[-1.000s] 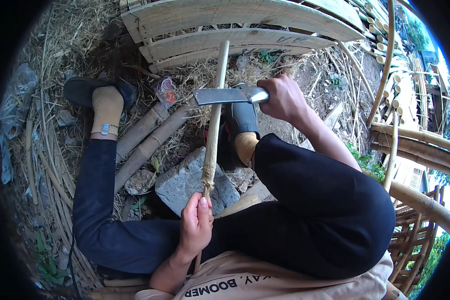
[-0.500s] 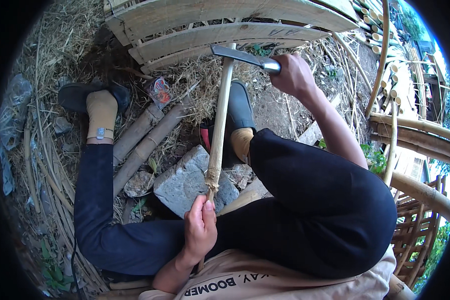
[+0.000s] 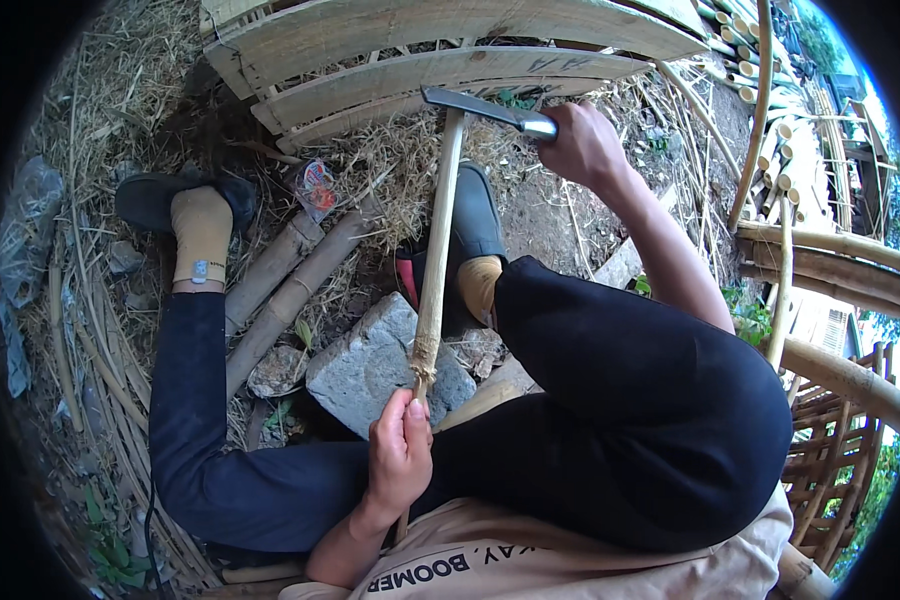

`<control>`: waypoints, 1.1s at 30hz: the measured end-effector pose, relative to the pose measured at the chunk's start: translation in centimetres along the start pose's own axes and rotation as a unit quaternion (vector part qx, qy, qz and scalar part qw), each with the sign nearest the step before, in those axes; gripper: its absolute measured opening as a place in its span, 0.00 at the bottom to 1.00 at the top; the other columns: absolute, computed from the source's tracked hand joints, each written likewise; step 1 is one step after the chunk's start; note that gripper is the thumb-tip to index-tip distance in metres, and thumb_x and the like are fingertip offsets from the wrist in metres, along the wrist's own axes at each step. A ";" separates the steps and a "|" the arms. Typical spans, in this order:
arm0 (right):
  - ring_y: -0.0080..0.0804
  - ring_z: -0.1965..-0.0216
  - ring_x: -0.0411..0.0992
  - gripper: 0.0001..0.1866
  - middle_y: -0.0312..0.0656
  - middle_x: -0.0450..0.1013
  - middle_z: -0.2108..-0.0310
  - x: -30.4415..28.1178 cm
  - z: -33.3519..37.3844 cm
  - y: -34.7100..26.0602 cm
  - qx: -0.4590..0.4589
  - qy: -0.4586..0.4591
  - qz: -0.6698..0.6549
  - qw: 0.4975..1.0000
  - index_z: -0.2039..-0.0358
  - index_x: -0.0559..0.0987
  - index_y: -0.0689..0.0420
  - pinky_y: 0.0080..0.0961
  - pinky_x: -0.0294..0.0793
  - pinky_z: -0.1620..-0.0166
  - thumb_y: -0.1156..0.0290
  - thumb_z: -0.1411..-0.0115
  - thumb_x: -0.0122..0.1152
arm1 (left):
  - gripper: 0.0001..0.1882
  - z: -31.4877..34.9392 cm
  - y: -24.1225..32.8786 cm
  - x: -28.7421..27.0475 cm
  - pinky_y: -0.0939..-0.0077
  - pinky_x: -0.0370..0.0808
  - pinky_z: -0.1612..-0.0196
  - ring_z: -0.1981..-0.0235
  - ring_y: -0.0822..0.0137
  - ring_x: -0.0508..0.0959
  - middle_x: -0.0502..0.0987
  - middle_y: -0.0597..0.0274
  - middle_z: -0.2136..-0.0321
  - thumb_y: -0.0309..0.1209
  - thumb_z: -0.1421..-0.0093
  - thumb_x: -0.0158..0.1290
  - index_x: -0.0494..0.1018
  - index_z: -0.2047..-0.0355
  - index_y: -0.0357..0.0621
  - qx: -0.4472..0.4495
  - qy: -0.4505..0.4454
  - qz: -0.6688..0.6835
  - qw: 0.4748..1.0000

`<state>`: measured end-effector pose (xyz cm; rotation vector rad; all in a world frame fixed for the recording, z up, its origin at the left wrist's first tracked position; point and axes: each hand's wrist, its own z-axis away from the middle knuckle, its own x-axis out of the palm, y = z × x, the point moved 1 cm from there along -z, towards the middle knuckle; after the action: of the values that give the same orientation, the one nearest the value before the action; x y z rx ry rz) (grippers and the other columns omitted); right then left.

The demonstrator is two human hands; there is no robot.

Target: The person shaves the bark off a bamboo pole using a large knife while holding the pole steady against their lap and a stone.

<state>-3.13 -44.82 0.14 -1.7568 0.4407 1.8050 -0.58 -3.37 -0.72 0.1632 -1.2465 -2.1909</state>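
A pale bamboo stick [image 3: 436,265] slants up from my lap, over a grey stone block [image 3: 358,358]. My left hand [image 3: 400,450] is closed round its lower part, just below a rough, frayed node. In my right hand [image 3: 583,147] I grip the handle of a machete-like knife [image 3: 475,104]. Its dark blade lies across the top end of the stick and looks to be touching it. The handle is mostly hidden by my fingers; a shiny metal collar shows beside them.
A slatted wooden crate [image 3: 370,90] stands just beyond the stick's tip. Two bamboo poles [image 3: 295,290] and a plastic wrapper [image 3: 315,188] lie left of the stone on straw-strewn ground. Cut bamboo [image 3: 780,165] is stacked at the far right, near a woven basket [image 3: 838,470].
The top end of the stick now reaches only to the blade, where before it stuck out a little past it. My hands have barely moved.
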 end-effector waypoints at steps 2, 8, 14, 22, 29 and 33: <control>0.52 0.73 0.79 0.11 0.54 0.78 0.77 -0.3 1.0 -1.1 -0.042 -0.014 -0.030 0.999 0.71 0.84 0.58 0.45 0.80 0.62 0.71 0.55 0.58 | 0.13 0.2 0.6 -0.2 0.80 0.58 0.81 0.84 0.82 0.61 0.61 0.72 0.85 0.33 0.25 0.41 0.65 0.68 0.40 0.002 0.004 -0.032 0.999; 0.52 0.73 0.79 0.10 0.54 0.78 0.77 -0.1 0.7 -1.2 -0.015 -0.014 -0.010 1.000 0.72 0.84 0.57 0.44 0.80 0.62 0.71 0.56 0.59 | 0.13 0.1 0.6 -0.3 0.76 0.62 0.80 0.84 0.78 0.65 0.65 0.68 0.86 0.32 0.26 0.42 0.67 0.68 0.39 -0.005 0.009 -0.045 0.999; 0.52 0.74 0.79 0.10 0.54 0.78 0.78 0.5 0.5 -1.4 -0.007 -0.028 0.026 0.999 0.72 0.84 0.58 0.45 0.80 0.65 0.71 0.56 0.59 | 0.13 0.1 -0.3 0.0 0.86 0.53 0.83 0.84 0.86 0.56 0.58 0.77 0.83 0.35 0.24 0.40 0.64 0.67 0.44 0.009 0.004 -0.016 1.000; 0.51 0.75 0.79 0.11 0.52 0.77 0.79 0.4 0.3 -0.1 -0.024 -0.002 0.031 0.999 0.71 0.84 0.56 0.44 0.80 0.65 0.70 0.56 0.59 | 0.13 -0.4 -0.5 0.2 0.86 0.54 0.82 0.84 0.86 0.57 0.60 0.77 0.83 0.35 0.25 0.40 0.64 0.67 0.43 0.026 0.006 -0.063 0.998; 0.49 0.77 0.78 0.10 0.50 0.77 0.79 0.2 0.5 0.3 -0.004 0.017 0.038 0.999 0.72 0.84 0.54 0.44 0.80 0.67 0.71 0.57 0.59 | 0.12 -0.2 -0.3 0.2 0.87 0.54 0.82 0.84 0.86 0.57 0.59 0.77 0.83 0.35 0.24 0.39 0.64 0.66 0.44 0.007 -0.020 -0.038 0.999; 0.51 0.76 0.78 0.10 0.51 0.77 0.79 0.0 1.7 -1.0 -0.064 0.035 -0.019 0.997 0.72 0.84 0.54 0.44 0.80 0.65 0.70 0.56 0.59 | 0.12 0.1 -0.8 0.1 0.87 0.53 0.83 0.85 0.86 0.56 0.58 0.77 0.83 0.35 0.24 0.39 0.63 0.66 0.44 0.008 -0.030 -0.016 0.999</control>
<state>-3.88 -43.04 0.46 -1.9083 0.3239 1.7846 -1.04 -3.05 -1.32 0.1258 -1.3038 -2.2278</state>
